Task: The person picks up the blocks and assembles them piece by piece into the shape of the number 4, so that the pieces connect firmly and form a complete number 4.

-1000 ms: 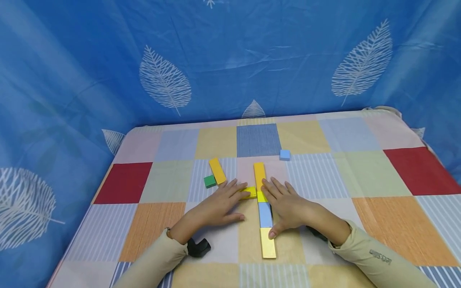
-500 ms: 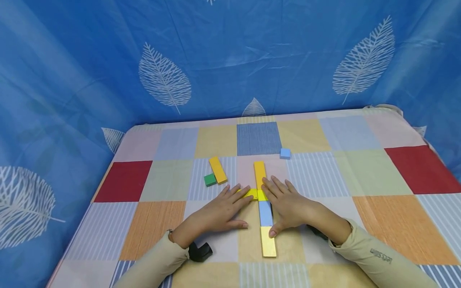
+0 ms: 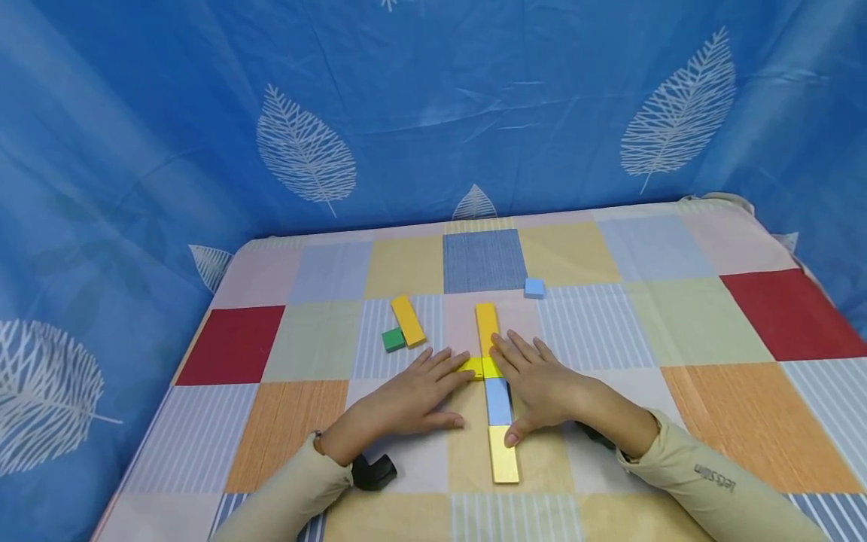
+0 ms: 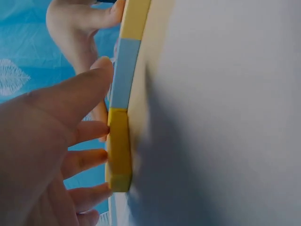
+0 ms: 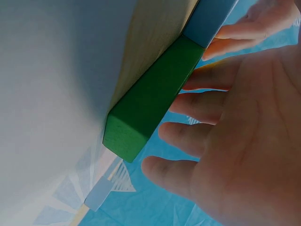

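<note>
A straight row of flat blocks lies before me in the head view: an orange block (image 3: pixel 486 325) at the far end, a yellow block (image 3: pixel 491 368), a blue block (image 3: pixel 498 403) and a pale yellow block (image 3: pixel 503 463) nearest. My left hand (image 3: pixel 415 397) rests its extended fingertips on another yellow block (image 3: pixel 473 366), which juts left from the row. Over the row's right side spreads my right hand (image 3: pixel 547 390), its thumb at the pale yellow block. A green block (image 5: pixel 150 96), seen beneath this hand in the right wrist view, is hidden from the head.
Left of the row, a loose orange block (image 3: pixel 409 321) lies against a small green block (image 3: pixel 393 339). A small blue block (image 3: pixel 533 287) sits farther back. Patchwork cloth (image 3: pixel 718 399) covers the table, and a blue leaf-patterned curtain (image 3: pixel 433 113) hangs behind.
My left hand has shifted slightly right and nearer to me. The yellow block under its fingers has slid a little nearer, level with the row's yellow block. My right hand stays almost still.
</note>
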`<control>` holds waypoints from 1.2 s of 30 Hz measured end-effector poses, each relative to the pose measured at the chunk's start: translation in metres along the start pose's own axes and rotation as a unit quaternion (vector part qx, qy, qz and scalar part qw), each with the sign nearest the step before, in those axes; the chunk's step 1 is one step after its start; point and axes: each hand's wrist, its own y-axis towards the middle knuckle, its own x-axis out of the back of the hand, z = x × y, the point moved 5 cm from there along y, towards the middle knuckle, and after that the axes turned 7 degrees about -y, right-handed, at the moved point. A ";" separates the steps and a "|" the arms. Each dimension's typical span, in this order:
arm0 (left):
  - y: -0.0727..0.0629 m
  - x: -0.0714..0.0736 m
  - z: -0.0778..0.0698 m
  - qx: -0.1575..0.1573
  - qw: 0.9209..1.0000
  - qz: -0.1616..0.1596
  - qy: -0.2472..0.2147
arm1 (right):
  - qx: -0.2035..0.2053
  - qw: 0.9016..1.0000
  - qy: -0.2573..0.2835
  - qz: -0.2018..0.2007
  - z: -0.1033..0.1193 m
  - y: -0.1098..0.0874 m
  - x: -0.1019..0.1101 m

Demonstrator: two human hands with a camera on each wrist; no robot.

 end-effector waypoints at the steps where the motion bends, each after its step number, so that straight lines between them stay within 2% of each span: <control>1: 0.001 0.003 0.001 -0.003 1.000 0.001 -0.002 | 0.000 1.000 0.000 0.001 0.000 0.000 0.000; 5: 0.014 0.022 0.013 -0.019 0.999 -0.009 -0.026 | 0.004 1.000 -0.001 0.005 0.000 0.000 0.001; 8: 0.036 0.040 0.031 -0.037 0.999 -0.030 -0.016 | 0.006 1.000 -0.005 0.006 0.001 0.000 0.001; 10: 0.055 0.048 0.042 -0.045 0.998 -0.032 0.013 | 0.005 1.000 -0.010 0.008 0.001 0.000 0.001; 12: 0.075 0.051 0.051 -0.055 0.997 -0.022 0.054 | 0.005 1.000 -0.013 0.013 0.003 -0.001 0.000; 15: 0.104 0.050 0.057 -0.062 0.993 0.008 0.099 | 0.009 1.000 -0.014 0.018 0.007 -0.001 -0.002; 20: 0.137 0.043 0.055 -0.062 0.986 0.044 0.147 | 0.016 1.000 -0.013 0.017 0.013 -0.001 -0.004; 25: 0.148 0.034 0.051 -0.039 0.985 0.079 0.149 | 0.013 1.000 -0.018 0.022 0.017 -0.001 -0.003; 29: 0.149 0.036 0.054 -0.022 0.988 0.078 0.135 | 0.006 0.999 -0.030 0.023 0.013 -0.001 -0.002; 36: 0.143 0.046 0.073 0.020 0.988 0.066 0.141 | -0.013 0.999 -0.023 0.018 0.000 -0.003 0.002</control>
